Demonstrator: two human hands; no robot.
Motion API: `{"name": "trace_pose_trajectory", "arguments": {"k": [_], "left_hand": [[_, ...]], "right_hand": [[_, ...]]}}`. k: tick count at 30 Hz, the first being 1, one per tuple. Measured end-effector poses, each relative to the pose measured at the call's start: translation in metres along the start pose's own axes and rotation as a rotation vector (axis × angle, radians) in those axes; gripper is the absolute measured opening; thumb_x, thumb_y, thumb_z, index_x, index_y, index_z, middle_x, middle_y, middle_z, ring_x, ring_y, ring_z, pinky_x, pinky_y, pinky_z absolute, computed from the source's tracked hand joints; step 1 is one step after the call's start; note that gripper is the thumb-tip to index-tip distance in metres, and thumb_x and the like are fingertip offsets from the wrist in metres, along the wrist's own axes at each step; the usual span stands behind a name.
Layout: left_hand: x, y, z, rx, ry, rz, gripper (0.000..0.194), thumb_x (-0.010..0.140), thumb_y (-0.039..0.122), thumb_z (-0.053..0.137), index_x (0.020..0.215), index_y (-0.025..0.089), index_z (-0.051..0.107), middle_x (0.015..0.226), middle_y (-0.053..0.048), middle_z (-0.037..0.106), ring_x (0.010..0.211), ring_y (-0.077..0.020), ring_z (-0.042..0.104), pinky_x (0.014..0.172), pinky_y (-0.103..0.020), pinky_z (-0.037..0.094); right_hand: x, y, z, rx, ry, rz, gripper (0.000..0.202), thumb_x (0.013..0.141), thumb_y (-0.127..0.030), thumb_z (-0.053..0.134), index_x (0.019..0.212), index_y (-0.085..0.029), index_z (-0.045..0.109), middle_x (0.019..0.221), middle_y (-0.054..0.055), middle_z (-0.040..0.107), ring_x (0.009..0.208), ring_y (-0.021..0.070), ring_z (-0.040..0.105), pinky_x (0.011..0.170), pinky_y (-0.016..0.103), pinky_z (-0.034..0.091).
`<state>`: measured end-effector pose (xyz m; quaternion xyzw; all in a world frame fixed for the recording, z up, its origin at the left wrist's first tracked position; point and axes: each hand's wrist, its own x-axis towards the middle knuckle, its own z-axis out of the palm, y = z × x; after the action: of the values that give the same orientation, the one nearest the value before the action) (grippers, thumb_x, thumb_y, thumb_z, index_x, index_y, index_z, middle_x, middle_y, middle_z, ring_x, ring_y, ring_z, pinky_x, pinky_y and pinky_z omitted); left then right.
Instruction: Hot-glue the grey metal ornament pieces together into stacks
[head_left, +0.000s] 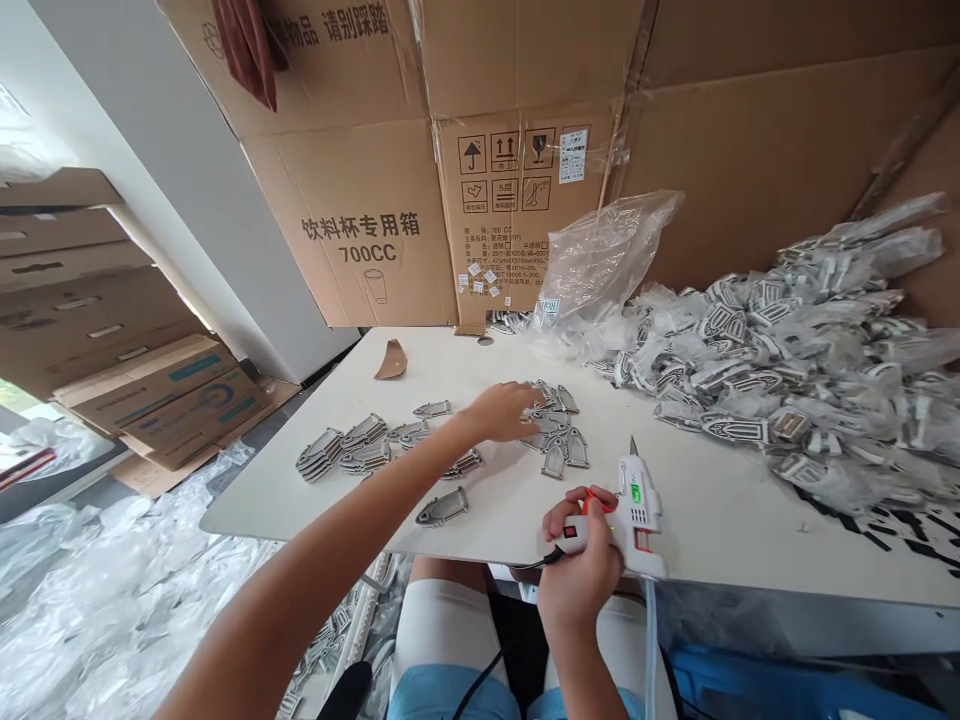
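Observation:
My left hand [507, 411] reaches across the white table to a cluster of grey metal pieces [555, 440] shaped like small pointed frames. Its fingers are stretched out and slightly apart at the left side of this cluster; the fingertips are partly hidden among the pieces. My right hand [581, 570] is wrapped round the handle of a white hot glue gun [639, 505] with an orange trigger and a lit green display. The gun's nozzle points away from me, and a clear glue stick [651, 640] hangs from its rear. Another metal piece [442, 508] lies near the front edge.
More metal pieces [364, 445] lie in a group on the left, partly behind my forearm. A large heap of plastic-bagged pieces [750, 350] covers the right side. Cardboard boxes [360, 170] form a wall behind the table [480, 540]. A brown scrap [391, 360] lies near the back.

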<state>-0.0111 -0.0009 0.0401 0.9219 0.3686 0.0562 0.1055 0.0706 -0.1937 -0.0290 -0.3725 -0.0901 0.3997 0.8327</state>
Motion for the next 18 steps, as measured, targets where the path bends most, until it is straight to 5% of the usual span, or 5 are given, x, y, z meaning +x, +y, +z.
{"name": "trace_pose_trajectory", "arguments": {"k": [5,9,12,16,18], "left_hand": [[0.015,0.012,0.014,-0.045,-0.033,-0.030,0.043,0.083,0.024,0.077,0.126,0.021,0.074,0.121,-0.012,0.076,0.111,-0.0321,0.068,0.096,-0.041,0.052],[0.004,0.004,0.014,-0.153,0.011,-0.101,0.021,0.079,0.025,0.079,0.099,0.020,0.079,0.099,-0.008,0.078,0.094,-0.0276,0.071,0.085,-0.036,0.054],[-0.020,0.004,0.010,-0.265,0.105,-0.160,0.012,0.084,0.030,0.074,0.090,0.020,0.077,0.086,-0.005,0.076,0.083,-0.0227,0.070,0.078,-0.032,0.054],[-0.067,0.018,0.006,-0.430,0.301,-0.266,0.031,0.097,0.047,0.062,0.105,0.020,0.073,0.085,-0.003,0.073,0.078,-0.0188,0.067,0.069,-0.028,0.053],[-0.092,0.029,0.005,-0.775,0.472,-0.366,0.032,0.089,0.051,0.073,0.096,0.020,0.072,0.074,0.000,0.066,0.067,-0.0162,0.062,0.061,-0.027,0.049]], "right_hand": [[0.003,0.002,-0.001,-0.024,-0.072,0.028,0.017,0.098,-0.036,0.066,0.096,-0.023,0.056,0.059,-0.008,0.051,0.048,0.0118,0.043,0.047,0.023,0.036],[0.003,0.007,-0.005,-0.103,-0.147,-0.007,0.024,0.096,-0.040,0.072,0.101,-0.023,0.056,0.068,-0.007,0.055,0.048,0.0100,0.043,0.047,0.024,0.038],[0.001,0.010,-0.008,-0.164,-0.214,0.021,0.029,0.097,-0.046,0.073,0.103,-0.023,0.057,0.068,-0.007,0.054,0.047,0.0091,0.040,0.043,0.022,0.035],[-0.002,0.013,-0.007,-0.245,-0.341,0.068,0.030,0.101,-0.050,0.069,0.103,-0.022,0.060,0.059,-0.008,0.049,0.043,0.0085,0.036,0.041,0.020,0.032],[-0.003,0.013,-0.007,-0.279,-0.388,0.075,0.032,0.101,-0.052,0.069,0.102,-0.021,0.062,0.059,-0.008,0.049,0.042,0.0075,0.035,0.040,0.020,0.030]]}}
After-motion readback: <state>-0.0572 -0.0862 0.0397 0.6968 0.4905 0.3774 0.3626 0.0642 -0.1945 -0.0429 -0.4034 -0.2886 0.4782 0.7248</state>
